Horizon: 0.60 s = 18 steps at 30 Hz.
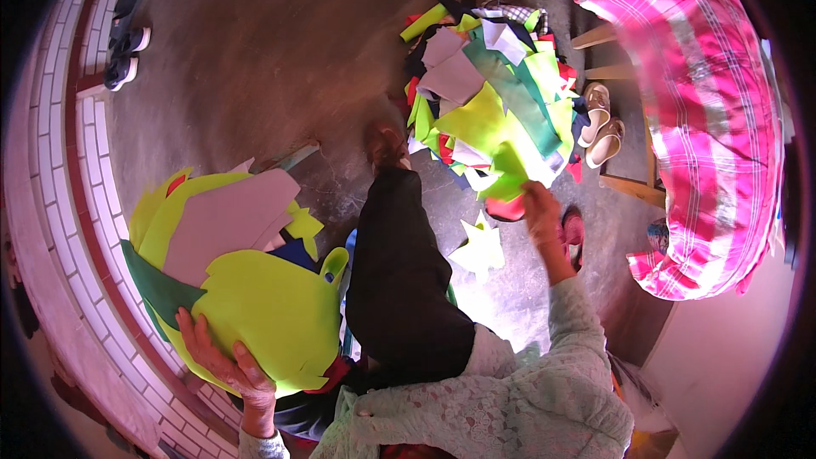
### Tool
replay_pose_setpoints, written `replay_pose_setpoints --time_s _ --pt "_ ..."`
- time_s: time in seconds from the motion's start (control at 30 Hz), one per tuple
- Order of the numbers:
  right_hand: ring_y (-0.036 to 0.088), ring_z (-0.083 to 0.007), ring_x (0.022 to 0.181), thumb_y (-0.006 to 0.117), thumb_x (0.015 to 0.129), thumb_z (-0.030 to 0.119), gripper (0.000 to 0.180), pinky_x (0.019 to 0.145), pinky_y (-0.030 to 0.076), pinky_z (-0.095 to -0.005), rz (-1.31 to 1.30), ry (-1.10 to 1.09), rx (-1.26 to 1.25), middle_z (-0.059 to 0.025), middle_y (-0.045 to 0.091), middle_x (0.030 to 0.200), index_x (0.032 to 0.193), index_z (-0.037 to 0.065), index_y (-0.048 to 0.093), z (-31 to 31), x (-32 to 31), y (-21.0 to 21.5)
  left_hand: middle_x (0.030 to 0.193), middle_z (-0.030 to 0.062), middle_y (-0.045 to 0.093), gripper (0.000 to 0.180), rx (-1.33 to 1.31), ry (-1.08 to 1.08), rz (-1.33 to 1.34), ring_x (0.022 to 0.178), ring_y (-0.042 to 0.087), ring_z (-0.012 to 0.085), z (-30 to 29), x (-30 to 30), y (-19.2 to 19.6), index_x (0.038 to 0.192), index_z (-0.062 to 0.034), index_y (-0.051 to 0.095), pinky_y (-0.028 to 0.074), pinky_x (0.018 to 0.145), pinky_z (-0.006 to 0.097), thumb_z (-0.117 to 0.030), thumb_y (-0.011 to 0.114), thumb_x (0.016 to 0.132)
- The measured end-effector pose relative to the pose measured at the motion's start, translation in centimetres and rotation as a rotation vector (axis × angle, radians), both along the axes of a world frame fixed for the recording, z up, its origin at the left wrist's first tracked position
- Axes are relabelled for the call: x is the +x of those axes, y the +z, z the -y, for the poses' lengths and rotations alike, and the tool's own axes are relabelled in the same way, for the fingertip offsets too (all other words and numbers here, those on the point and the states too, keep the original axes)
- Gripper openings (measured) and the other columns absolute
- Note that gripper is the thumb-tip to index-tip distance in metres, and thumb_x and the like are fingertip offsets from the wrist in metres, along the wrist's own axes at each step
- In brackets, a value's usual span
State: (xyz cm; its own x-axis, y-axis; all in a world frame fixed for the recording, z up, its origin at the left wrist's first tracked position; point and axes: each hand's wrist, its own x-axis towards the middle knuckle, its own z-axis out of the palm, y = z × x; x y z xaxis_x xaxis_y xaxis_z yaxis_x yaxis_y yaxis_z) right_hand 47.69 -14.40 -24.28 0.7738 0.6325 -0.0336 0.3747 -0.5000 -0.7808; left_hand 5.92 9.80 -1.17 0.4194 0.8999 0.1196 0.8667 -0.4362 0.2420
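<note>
My left hand point(225, 365) lies with its fingers spread on the near edge of a large yellow-green fabric piece point(272, 314). That piece tops a stack of cut scraps, with a dark green piece point(157, 285) and a mauve-grey piece point(225, 221) beside it. Out to the right, my right hand point(541, 208) pinches a lime-green scrap point(510, 172), slightly blurred, at the near edge of a heap on the floor. The heap mixes lime, grey, green, red and dark scraps, with a long green strip point(514, 93) on top.
A loose pale-yellow jagged scrap point(478, 246) lies on the floor. Beige shoes point(602, 140) stand right of the heap, by a wooden-legged seat under a pink checked cloth point(697, 136). Dark shoes point(123, 68) sit by the white brick wall point(98, 161) at left.
</note>
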Motion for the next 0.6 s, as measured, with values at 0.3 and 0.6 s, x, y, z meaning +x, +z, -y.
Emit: replay_pose_setpoints --time_s 0.3,0.6 --pt "0.057 -0.0332 0.089 0.062 0.080 0.018 0.030 0.074 0.049 -0.0418 0.248 0.055 -0.348 -0.0144 0.055 0.101 0.107 0.007 0.052 -6.3 8.7 -5.6 0.140 0.0239 0.031 0.055 -0.001 -0.007 0.056 0.129 0.032 0.0385 -0.1 0.2 -0.4 0.126 0.0053 0.039 0.028 0.104 0.051 -0.038 0.033 0.093" --pt "0.043 -0.0371 0.109 0.075 0.063 0.030 0.060 0.082 0.048 -0.0479 0.154 -0.142 -0.759 -0.0146 0.040 0.122 0.115 0.009 0.052 -13.2 5.4 -5.3 0.141 0.0239 0.030 0.056 -0.031 0.035 0.088 0.129 0.031 0.0383 0.3 -0.4 -0.8 0.127 0.0052 0.038 0.026 0.105 0.051 -0.039 0.033 0.093"
